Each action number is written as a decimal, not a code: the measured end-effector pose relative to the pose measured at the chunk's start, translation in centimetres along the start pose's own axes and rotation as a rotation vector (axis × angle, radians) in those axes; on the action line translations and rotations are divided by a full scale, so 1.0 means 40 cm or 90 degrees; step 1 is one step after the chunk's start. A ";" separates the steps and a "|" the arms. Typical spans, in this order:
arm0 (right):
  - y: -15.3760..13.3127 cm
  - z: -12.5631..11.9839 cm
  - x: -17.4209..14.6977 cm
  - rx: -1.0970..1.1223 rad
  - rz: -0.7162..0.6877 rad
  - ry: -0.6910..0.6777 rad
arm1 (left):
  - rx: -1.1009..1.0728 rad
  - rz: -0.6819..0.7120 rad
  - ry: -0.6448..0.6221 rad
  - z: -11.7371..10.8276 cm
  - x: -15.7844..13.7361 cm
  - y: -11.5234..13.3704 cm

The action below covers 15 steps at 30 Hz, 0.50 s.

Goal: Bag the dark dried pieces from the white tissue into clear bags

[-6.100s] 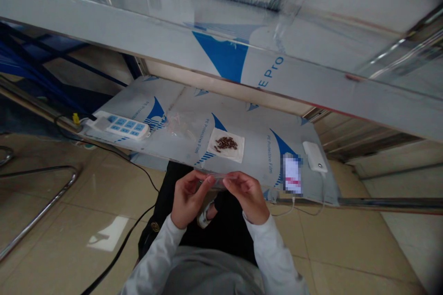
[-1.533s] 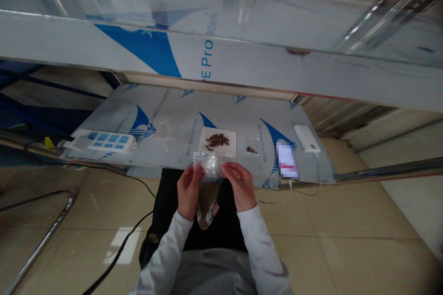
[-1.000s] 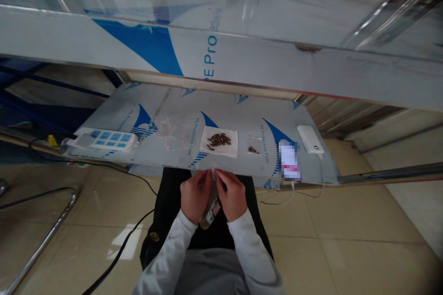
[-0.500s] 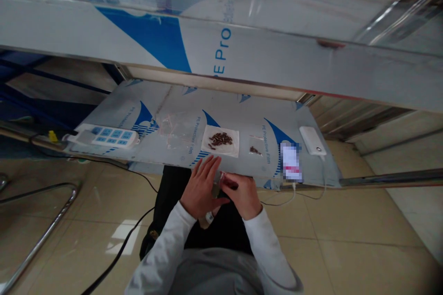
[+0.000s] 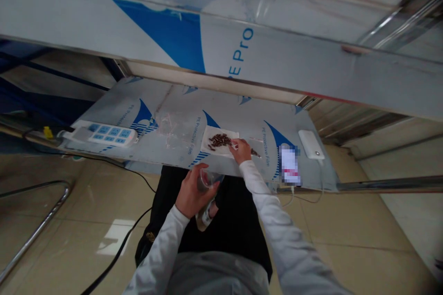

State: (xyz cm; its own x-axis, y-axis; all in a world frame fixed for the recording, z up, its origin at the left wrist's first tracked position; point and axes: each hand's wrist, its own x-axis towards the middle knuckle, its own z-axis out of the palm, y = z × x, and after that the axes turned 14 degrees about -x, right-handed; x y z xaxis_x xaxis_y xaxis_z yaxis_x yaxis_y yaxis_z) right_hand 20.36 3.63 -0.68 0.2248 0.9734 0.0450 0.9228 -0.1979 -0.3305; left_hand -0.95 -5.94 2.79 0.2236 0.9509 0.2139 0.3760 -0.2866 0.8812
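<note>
In my left hand (image 5: 194,191), curled in front of the table edge, is a small clear plastic bag (image 5: 205,179) with a reddish line and a rounded opening. My right hand (image 5: 240,150) reaches over the table, its fingertips pinched at the right side of a heap of small dark brown elongated pieces (image 5: 218,140). Those pieces, too small to identify surely, lie on a white square sheet (image 5: 211,131). What the right fingertips hold is hidden. Partly behind that hand lies a clear bag with similar dark pieces (image 5: 255,152).
Clear plastic bags (image 5: 168,129) lie left of the sheet. A white power strip with blue sockets (image 5: 112,134) is at the far left. On the right are a phone (image 5: 290,166) and a white power bank (image 5: 311,144) with cables. A raised ledge (image 5: 155,41) runs behind.
My right hand has left my left hand and moved forward and up to the heap. My left hand has turned and curled around the clear bag, which shows more now.
</note>
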 end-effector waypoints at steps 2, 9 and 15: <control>0.010 0.032 0.043 -0.051 0.003 -0.015 | -0.008 0.013 0.009 -0.003 -0.003 0.005; 0.010 0.073 0.060 -0.181 -0.008 -0.075 | -0.007 0.080 0.015 -0.001 0.002 -0.005; -0.003 0.084 0.043 -0.234 -0.003 -0.080 | -0.038 0.051 -0.008 0.010 0.013 -0.019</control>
State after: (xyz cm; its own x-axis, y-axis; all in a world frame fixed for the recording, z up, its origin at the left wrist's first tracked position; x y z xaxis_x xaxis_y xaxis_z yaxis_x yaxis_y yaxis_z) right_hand 19.58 5.71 -3.75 0.2007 0.9766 -0.0777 0.9796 -0.1989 0.0300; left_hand -0.76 -5.26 2.08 0.2623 0.9234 0.2801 0.3018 -0.3542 0.8851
